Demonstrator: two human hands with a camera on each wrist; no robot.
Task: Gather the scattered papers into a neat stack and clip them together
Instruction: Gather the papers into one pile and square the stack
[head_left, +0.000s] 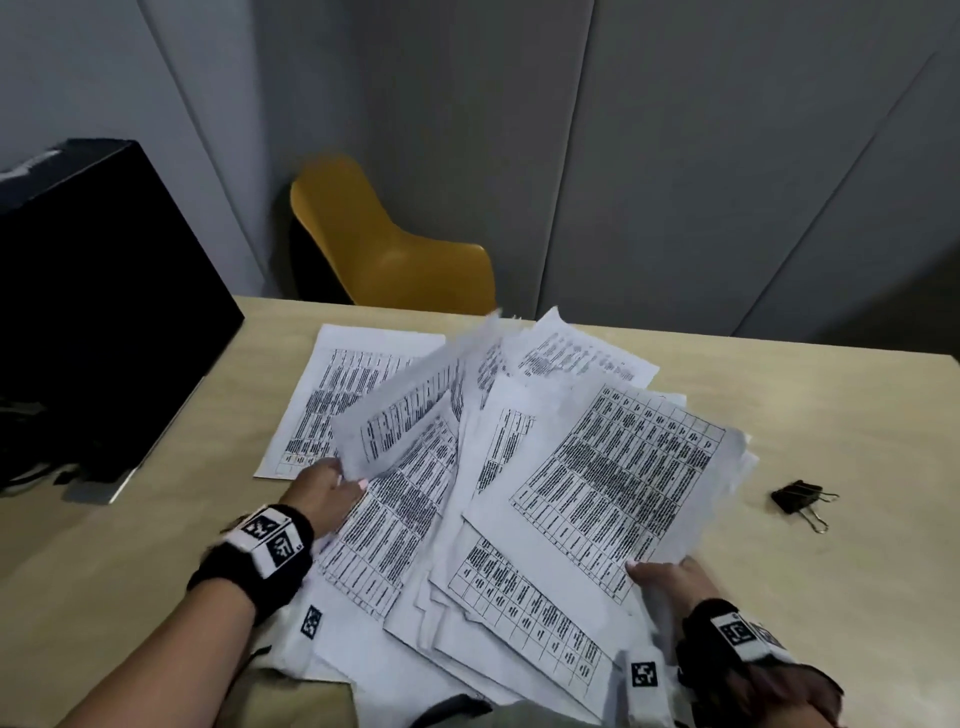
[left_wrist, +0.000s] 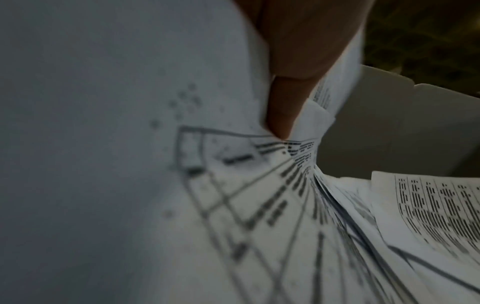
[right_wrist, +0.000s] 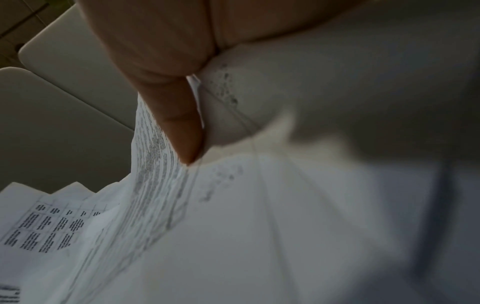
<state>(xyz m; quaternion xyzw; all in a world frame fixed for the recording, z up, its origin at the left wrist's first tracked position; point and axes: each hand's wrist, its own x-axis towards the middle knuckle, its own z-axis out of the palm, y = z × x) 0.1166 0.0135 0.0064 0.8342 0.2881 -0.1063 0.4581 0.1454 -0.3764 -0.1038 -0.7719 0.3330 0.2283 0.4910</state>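
Several white printed sheets form a loose, fanned pile of papers (head_left: 519, 493) lifted over the beige table (head_left: 857, 415). My left hand (head_left: 332, 493) grips the pile's left side, thumb on top; the left wrist view shows the thumb (left_wrist: 283, 107) pressed on the papers (left_wrist: 233, 195). My right hand (head_left: 665, 577) holds the pile's near right corner, and its thumb (right_wrist: 176, 123) pinches the papers (right_wrist: 233, 226) in the right wrist view. One sheet (head_left: 332, 395) lies flat on the table at the left. A black binder clip (head_left: 797, 499) lies on the table, right of the pile.
A black monitor (head_left: 93, 312) stands at the table's left end. A yellow chair (head_left: 384, 244) sits beyond the far edge, against grey wall panels. Bare tabletop stretches around the clip on the right and in front of my left forearm.
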